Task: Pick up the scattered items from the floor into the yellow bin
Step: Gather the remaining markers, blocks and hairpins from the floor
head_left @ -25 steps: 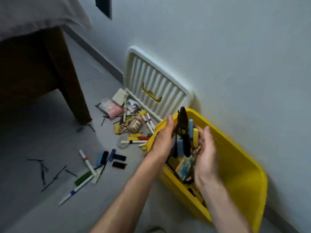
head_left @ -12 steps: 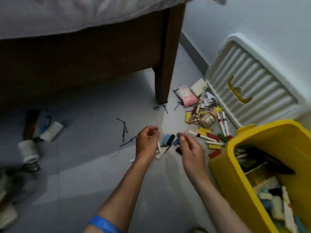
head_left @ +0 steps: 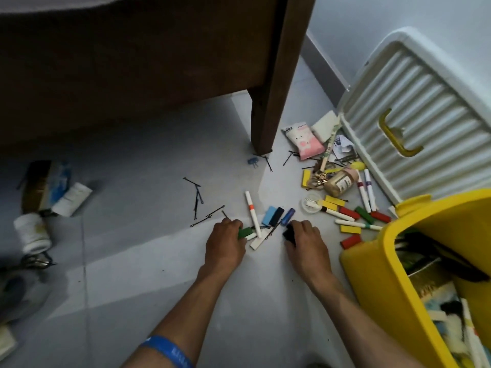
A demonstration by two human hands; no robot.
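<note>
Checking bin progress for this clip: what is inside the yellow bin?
The yellow bin holds a jumble: a book-like cover, dark items and pale sticks. Its near wall and the frame edge hide its bottom and the rest.

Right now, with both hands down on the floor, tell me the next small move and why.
Probably lift both hands and carry what they hold to the yellow bin on the right. The left hand already grips a green block and the right hand grips a black block, so both seem full; the marker with the orange band between them can wait.
</note>
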